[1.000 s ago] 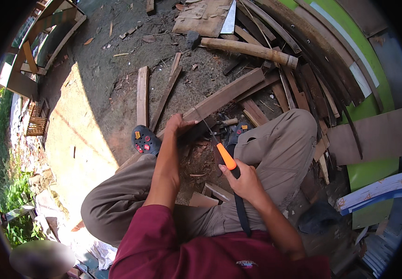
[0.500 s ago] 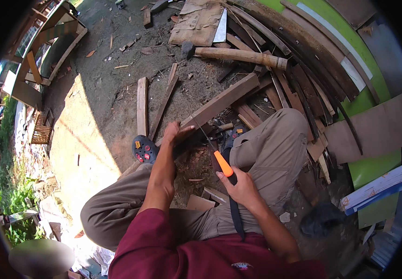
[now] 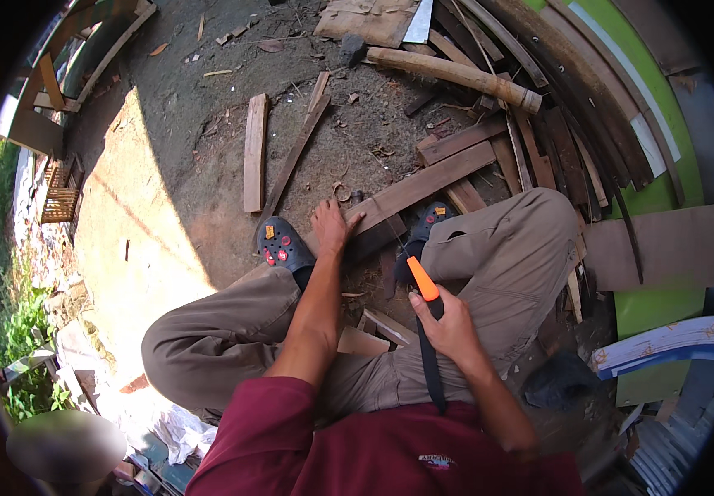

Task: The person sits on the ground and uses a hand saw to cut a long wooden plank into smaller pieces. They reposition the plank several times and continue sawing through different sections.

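Note:
A brown wooden plank [image 3: 431, 183] slants across in front of me, between my two shoes. My left hand [image 3: 332, 225] grips its near part, the thumb stretched along the top and the fingers over the far edge. In my right hand [image 3: 446, 324] is a handsaw [image 3: 423, 279] with an orange and black handle, held over my right shin. Its thin blade, seen almost edge-on, reaches up to the plank just right of my left thumb. Whether the teeth are inside a cut is too small to make out. A black strap [image 3: 431, 364] hangs below the handle.
Loose boards [image 3: 255, 153] lie on the dirt ahead. A heap of scrap wood [image 3: 555, 157] and a round pole [image 3: 456, 76] fill the right side, near green panels [image 3: 654, 306]. Small wood offcuts [image 3: 362, 341] sit between my legs. A slatted crate [image 3: 61, 194] stands far left.
The plank's far end now lies lower and further right in view. My right hand and the saw have shifted slightly right; my left hand still holds the plank. The view has tilted down.

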Demonstrator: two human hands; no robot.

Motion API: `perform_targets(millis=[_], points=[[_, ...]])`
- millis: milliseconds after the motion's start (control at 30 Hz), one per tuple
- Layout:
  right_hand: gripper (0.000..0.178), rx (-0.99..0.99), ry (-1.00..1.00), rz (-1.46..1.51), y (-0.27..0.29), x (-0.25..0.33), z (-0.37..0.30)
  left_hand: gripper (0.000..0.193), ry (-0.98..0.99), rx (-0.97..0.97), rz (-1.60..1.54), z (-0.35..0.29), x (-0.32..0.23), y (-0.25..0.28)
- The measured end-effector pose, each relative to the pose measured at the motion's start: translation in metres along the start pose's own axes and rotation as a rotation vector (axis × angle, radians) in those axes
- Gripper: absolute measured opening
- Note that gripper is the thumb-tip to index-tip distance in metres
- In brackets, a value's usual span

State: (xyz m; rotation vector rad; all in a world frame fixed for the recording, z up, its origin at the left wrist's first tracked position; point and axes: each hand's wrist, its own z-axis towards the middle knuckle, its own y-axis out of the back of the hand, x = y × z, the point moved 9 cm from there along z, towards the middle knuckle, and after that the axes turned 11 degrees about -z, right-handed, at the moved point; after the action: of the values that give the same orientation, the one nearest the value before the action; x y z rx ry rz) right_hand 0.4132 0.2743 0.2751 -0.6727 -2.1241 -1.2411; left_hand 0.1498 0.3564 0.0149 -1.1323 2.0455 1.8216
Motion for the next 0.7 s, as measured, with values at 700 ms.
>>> perform_targets(millis=[700], points=[[0.043, 0.006, 0.08, 0.124, 0.013, 0.001, -0.033, 0.079, -0.032, 0.386, 0.07, 0.004, 0.009, 0.002]])
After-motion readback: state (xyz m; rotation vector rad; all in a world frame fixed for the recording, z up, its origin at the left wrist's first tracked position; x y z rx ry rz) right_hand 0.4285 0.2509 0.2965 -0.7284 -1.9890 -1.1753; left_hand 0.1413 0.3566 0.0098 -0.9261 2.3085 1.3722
